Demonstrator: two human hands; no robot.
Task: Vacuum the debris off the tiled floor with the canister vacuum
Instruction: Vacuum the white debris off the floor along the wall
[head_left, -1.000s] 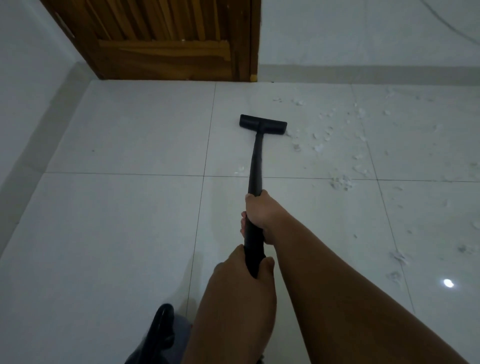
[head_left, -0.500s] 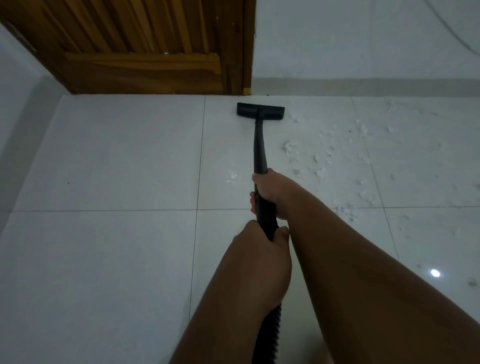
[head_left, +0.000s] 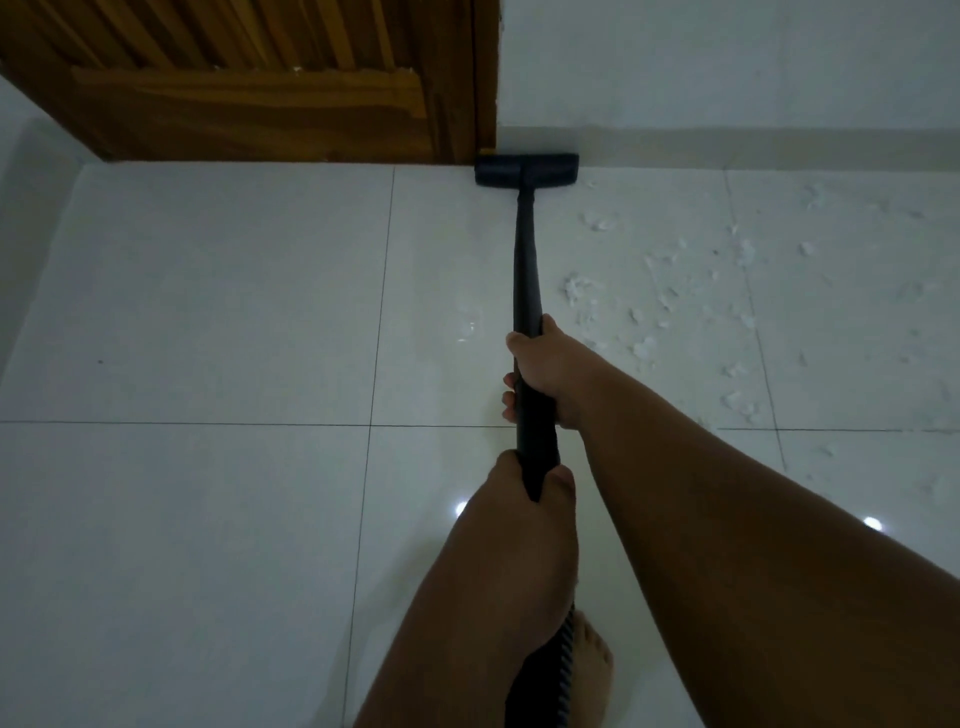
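Observation:
A black vacuum wand (head_left: 524, 260) runs from my hands out to its flat floor nozzle (head_left: 526, 170), which sits on the white tiled floor (head_left: 208, 312) against the baseboard, just right of the door frame. My right hand (head_left: 545, 379) grips the wand partway up. My left hand (head_left: 524, 499) grips its lower end, where the ribbed hose (head_left: 563, 670) starts. White scraps of debris (head_left: 649, 312) lie scattered on the tiles to the right of the wand. The canister is out of view.
A brown wooden door (head_left: 249, 78) fills the upper left. A white wall with a grey baseboard (head_left: 753, 148) runs along the back right, and another wall (head_left: 21, 182) closes the left side. A bare foot (head_left: 592, 670) stands under the hose.
The nozzle has slid forward across the tile to the baseboard beside the door frame. Both hands kept their grip, and the view moved closer to the door.

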